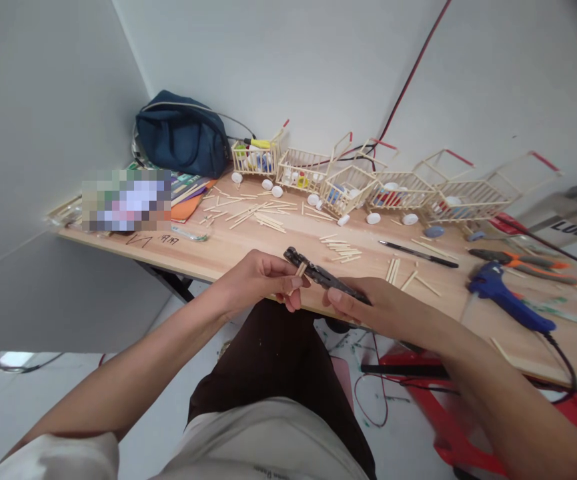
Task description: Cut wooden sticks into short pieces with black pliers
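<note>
My left hand (263, 277) pinches a short wooden stick (300, 270) between thumb and fingers, just in front of the table edge. My right hand (368, 303) grips the handles of a black cutter (318, 272), whose jaws reach up and left past the stick. The stick sits against the cutter's blades. Both hands hover over my lap, below the wooden table (248, 247).
Loose sticks (263, 217) lie scattered on the table. Several stick-built carts (348, 183) with white wheels line the back. A blue bag (183, 140) sits in the corner. A black pen (418, 253), blue glue gun (508, 297) and orange pliers (523, 261) lie to the right.
</note>
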A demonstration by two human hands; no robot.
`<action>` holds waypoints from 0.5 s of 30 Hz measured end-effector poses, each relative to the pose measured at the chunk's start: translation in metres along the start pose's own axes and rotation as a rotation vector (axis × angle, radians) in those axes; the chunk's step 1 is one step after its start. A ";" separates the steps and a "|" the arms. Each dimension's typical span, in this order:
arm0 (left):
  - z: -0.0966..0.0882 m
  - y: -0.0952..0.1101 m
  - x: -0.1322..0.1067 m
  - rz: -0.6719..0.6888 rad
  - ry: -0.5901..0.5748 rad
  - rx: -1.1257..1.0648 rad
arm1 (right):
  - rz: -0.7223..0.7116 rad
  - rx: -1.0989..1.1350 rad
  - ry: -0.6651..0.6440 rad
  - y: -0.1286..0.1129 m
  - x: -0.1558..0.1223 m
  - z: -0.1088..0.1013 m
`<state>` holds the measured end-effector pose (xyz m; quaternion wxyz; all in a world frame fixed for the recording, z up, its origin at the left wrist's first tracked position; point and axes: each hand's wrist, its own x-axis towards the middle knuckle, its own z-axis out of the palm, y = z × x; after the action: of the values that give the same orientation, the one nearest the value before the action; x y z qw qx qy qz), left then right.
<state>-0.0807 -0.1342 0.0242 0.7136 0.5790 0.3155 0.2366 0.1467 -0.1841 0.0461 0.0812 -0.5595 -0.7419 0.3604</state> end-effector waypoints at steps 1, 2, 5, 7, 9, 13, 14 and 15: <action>-0.001 -0.001 0.000 0.006 -0.011 -0.005 | -0.010 0.019 -0.013 0.001 0.000 0.000; -0.002 -0.002 -0.001 0.013 -0.020 -0.009 | -0.021 0.040 -0.025 0.002 0.001 0.000; -0.002 -0.005 -0.001 0.020 -0.033 -0.021 | -0.038 0.089 -0.048 0.005 0.002 -0.001; -0.003 -0.006 -0.001 0.014 -0.033 -0.034 | -0.037 0.093 -0.045 0.004 0.001 -0.002; -0.003 -0.006 0.000 0.009 -0.034 -0.045 | -0.027 0.077 -0.027 0.003 0.000 -0.003; -0.004 -0.006 0.000 0.000 -0.039 -0.055 | -0.007 0.043 0.000 -0.002 -0.002 -0.002; -0.004 -0.006 0.000 -0.001 -0.042 -0.063 | -0.005 0.034 0.005 -0.003 -0.002 -0.002; -0.004 -0.006 0.000 -0.001 -0.046 -0.072 | -0.002 0.025 0.012 -0.004 -0.002 -0.001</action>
<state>-0.0837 -0.1325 0.0181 0.7410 0.5582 0.2908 0.2342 0.1451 -0.1857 0.0496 0.0929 -0.5599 -0.7375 0.3662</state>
